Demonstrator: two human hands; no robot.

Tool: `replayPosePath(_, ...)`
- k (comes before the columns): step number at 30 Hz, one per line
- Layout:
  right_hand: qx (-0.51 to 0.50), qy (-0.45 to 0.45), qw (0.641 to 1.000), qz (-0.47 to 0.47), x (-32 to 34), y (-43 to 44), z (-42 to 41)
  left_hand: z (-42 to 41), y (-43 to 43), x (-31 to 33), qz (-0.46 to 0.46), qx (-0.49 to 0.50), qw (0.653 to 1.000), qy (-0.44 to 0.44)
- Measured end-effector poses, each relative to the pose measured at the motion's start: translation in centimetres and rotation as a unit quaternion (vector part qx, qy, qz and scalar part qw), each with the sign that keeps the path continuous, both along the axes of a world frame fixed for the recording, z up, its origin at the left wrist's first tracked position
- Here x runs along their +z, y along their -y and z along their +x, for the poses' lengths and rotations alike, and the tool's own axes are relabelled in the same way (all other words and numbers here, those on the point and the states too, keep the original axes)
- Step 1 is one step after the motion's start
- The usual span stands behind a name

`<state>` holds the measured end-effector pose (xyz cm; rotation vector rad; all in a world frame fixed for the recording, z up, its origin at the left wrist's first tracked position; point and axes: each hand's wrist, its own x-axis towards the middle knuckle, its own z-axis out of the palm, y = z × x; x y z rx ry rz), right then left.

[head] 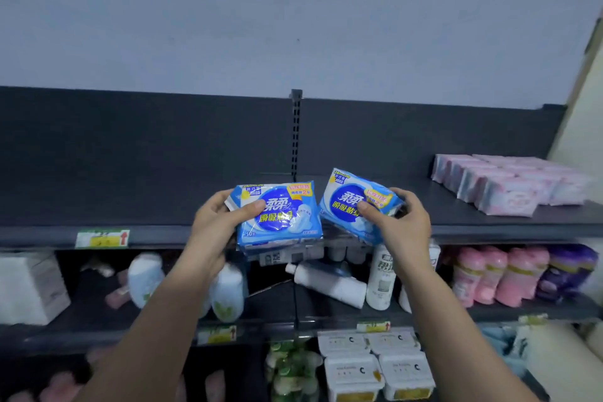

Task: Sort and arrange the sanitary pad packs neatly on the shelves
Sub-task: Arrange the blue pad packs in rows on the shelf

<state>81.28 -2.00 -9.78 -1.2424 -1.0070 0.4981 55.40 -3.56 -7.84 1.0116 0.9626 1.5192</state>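
Note:
My left hand (pixel 219 222) grips a blue sanitary pad pack (pixel 287 222), thumb across its front; a second pack seems stacked under it. My right hand (pixel 399 222) grips another blue pad pack (pixel 346 202), tilted to the right. Both packs hover at the front edge of the dark top shelf (pixel 163 206), near its middle. A neat block of pink pad packs (pixel 509 183) stands at the right end of that shelf.
The shelf below carries white bottles (pixel 380 281), one lying on its side, pink bottles (pixel 489 274), purple packs (pixel 569 271) and a white box (pixel 29 287). White tubs (pixel 375 365) sit on the lowest shelf. A slotted upright (pixel 296 134) divides the back panel.

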Motion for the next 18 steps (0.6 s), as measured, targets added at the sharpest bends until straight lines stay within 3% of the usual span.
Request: replayPosePath(18,-0.05,0.116,0.986,-0.109,0.7,-18.8,16.3,15.0,-23.0,2.1,-0.014,-0.068,0.997,-0.035)
